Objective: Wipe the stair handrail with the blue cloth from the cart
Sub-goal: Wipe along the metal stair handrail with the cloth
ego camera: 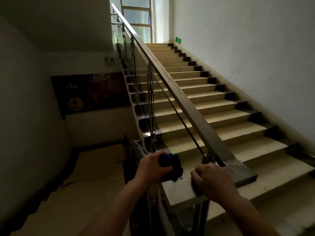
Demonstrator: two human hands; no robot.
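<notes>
On handrail (193,114), cloth (172,165) half-hidden under left hand (152,166).

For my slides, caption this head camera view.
The left hand grips a blue cloth on the handrail at its foot; right hand rests alongside.

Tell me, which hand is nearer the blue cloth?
Left. The left hand grips the bunched blue cloth at the lower end of the handrail; the right hand rests on the handrail just right of the cloth, apart from it.
</notes>
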